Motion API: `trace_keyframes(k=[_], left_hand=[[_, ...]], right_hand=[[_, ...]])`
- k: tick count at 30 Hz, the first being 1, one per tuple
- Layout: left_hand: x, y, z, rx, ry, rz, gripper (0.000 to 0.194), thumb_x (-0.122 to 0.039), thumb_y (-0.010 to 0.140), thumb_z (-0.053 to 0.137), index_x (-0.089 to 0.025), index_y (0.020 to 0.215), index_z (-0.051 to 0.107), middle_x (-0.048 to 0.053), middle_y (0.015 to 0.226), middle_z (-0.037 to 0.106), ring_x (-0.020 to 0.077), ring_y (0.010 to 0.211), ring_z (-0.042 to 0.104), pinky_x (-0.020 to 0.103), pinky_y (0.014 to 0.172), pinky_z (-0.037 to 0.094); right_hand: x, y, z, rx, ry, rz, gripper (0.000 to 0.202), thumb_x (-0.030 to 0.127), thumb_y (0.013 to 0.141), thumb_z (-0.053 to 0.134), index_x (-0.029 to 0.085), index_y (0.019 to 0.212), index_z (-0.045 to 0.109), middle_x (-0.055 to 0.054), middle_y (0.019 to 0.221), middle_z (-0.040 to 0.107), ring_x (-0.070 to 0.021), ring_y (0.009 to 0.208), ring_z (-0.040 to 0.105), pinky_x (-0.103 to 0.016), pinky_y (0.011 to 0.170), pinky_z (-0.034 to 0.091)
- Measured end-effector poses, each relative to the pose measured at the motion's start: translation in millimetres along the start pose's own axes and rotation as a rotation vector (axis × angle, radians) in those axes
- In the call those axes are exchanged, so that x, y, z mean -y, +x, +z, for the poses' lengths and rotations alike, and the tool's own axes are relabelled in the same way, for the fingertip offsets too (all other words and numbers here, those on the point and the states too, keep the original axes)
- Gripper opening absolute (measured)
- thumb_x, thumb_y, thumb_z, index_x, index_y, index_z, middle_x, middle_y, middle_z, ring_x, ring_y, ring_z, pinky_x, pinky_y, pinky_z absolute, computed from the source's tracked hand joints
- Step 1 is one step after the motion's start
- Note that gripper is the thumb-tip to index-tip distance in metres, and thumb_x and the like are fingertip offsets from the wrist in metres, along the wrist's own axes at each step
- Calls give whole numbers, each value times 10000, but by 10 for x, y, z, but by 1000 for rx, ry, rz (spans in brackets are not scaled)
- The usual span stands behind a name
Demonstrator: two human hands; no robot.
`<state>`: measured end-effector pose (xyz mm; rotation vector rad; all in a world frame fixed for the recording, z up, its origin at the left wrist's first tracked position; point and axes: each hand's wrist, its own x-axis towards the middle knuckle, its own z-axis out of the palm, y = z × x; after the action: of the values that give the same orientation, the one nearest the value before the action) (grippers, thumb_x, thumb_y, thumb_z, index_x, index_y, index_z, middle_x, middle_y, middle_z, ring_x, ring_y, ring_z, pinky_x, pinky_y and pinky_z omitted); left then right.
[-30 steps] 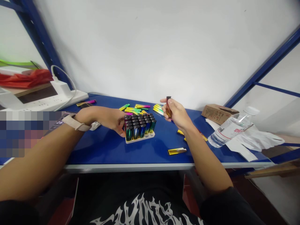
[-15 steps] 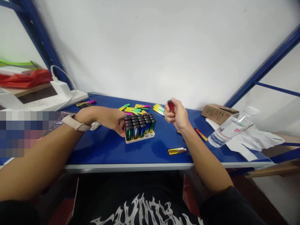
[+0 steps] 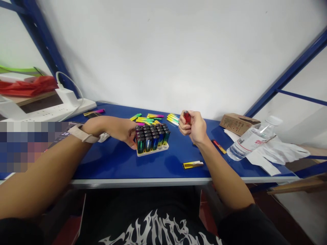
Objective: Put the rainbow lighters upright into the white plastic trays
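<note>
My left hand [image 3: 126,133] is closed at the left side of a white tray [image 3: 153,152], its fingertips partly hidden behind the tubes. Rows of shiny metallic tubes [image 3: 148,144] in green, silver, blue and purple stand upright in this tray, dark ends up. At the tray's front right, several holes show with no tube in them. Raised above the table, my right hand [image 3: 196,127] is wrapped around a red metallic tube [image 3: 187,117]. Its dark end points up by my thumb, and its lower part is hidden by my fingers.
Loose shiny gold-green pieces [image 3: 144,119] lie behind the tray. A yellow piece [image 3: 192,164] is near the front edge, a red-gold one [image 3: 219,146] right of my forearm. Further right are a water bottle [image 3: 246,144], carton [image 3: 237,123] and white gloves [image 3: 283,153]. A power strip [image 3: 51,110] stands left.
My right hand has shifted slightly and turned, so more of the red tube shows. My left hand and the tray have stayed in place.
</note>
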<state>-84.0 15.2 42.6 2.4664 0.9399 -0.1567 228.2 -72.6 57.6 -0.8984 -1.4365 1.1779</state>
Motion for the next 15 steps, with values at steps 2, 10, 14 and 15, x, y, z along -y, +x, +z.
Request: trace_keyframes(k=[2,10,14,15], left_hand=[[-63,-9,-17,70,-47,-25,362,-510,785,921,-313,1086,887,34,1003,865,306,921,788,388,859,605],[-160,-31,-38,94,-73,-35,387,-469,807,893,-243,1119,859,55,1054,872,283,941,770,347,839,578],[-139,-31,-36,105,-57,-43,408,-490,826,891,-250,1155,860,51,1086,871,279,955,768,353,882,578],[-128,-29,-34,103,-48,-40,405,-502,829,896,-267,1157,865,42,1079,870,276,949,770,351,890,580]], right_hand=[[-1,-2,4,-3,6,-26,455,656,1001,454,290,752,348,94,585,180,-112,511,100,-258,480,151],[-25,7,12,-15,-8,-49,466,663,1022,449,286,765,350,94,598,178,-113,521,105,-261,486,149],[-29,1,10,-15,-9,-50,449,641,1027,441,288,765,353,96,590,178,-112,517,104,-260,475,149],[-31,2,8,-7,-3,-60,441,630,1029,437,288,763,355,96,586,179,-112,515,103,-261,470,146]])
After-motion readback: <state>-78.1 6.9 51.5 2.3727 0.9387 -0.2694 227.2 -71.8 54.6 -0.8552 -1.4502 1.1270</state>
